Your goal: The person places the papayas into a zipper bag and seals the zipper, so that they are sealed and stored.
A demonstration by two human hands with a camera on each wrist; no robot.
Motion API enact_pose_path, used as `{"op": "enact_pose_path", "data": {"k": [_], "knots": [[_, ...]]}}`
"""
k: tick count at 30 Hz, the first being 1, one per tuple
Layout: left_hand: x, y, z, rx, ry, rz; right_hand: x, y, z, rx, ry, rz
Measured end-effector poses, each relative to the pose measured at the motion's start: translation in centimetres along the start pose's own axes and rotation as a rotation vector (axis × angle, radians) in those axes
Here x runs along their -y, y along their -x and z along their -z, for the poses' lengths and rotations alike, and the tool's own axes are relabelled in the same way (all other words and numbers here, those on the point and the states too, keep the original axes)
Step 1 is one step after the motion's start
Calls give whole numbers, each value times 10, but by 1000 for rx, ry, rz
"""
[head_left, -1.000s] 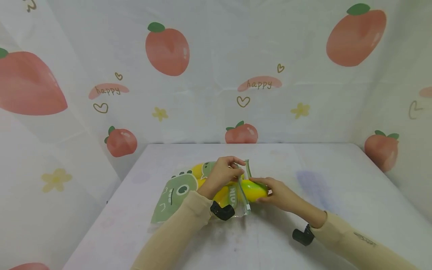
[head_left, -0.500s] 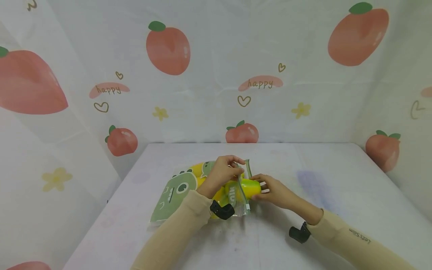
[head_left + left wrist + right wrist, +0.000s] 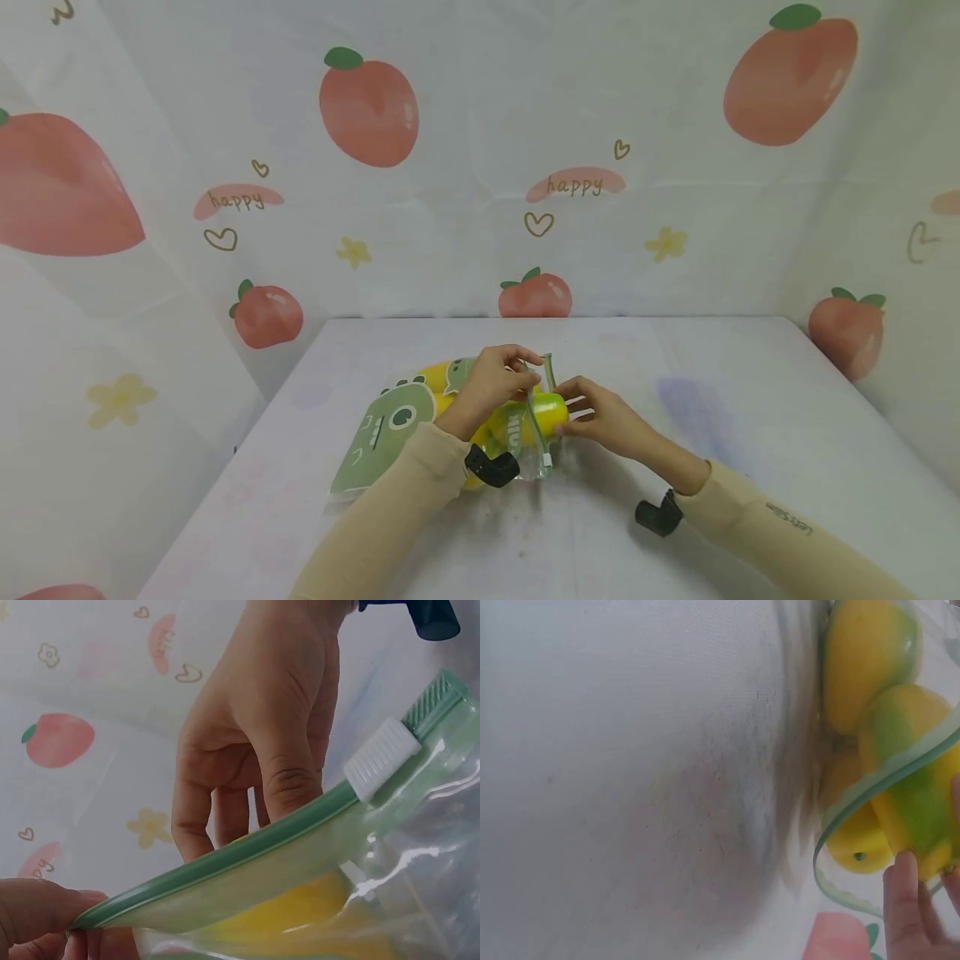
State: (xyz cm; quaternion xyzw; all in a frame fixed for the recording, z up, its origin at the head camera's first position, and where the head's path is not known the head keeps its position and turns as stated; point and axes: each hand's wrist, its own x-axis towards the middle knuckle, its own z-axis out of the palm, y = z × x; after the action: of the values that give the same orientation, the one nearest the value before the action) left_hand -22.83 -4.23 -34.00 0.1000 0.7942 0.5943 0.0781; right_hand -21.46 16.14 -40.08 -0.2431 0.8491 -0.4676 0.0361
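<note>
A clear zip bag [image 3: 390, 437] with a green dinosaur print lies on the table, several yellow-green mangoes visible inside. My left hand [image 3: 491, 383] pinches the green zip edge at the bag's mouth; in the left wrist view its fingertips [image 3: 52, 907] hold that strip near the lower left. A mango [image 3: 552, 412] lies partly through the mouth, its outer end sticking out to the right. Around that end are the thumb and fingers of my right hand [image 3: 611, 421]. In the right wrist view the same mango [image 3: 915, 780] touches my fingertips, beside other mangoes [image 3: 866, 660].
A white slider [image 3: 382, 757] sits on the zip strip toward the near end of the mouth. The white table [image 3: 675, 517] extends to the right of the bag. Behind it hangs a cloth [image 3: 465, 100] printed with peaches.
My right hand has moved left with the mango, which has slid deeper into the bag; less of it sticks out. My left hand keeps its pinch on the bag edge.
</note>
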Motion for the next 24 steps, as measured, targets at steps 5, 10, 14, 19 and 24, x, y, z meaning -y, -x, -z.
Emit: {"op": "enact_pose_path", "data": {"k": [5, 10, 14, 19, 24], "knots": [[0, -1, 0, -8, -8, 6, 1, -2, -1, 5, -33, -37], [0, 0, 0, -4, -14, -1, -1, -5, -3, 3, -26, -28], [-1, 1, 1, 3, -19, -5, 1, -5, -4, 10, -21, -17], [-1, -1, 1, 1, -21, -2, 7, -5, -6, 22, -29, 0], [-1, -1, 1, -1, -35, -1, 10, -6, -8, 27, -23, 18]]}}
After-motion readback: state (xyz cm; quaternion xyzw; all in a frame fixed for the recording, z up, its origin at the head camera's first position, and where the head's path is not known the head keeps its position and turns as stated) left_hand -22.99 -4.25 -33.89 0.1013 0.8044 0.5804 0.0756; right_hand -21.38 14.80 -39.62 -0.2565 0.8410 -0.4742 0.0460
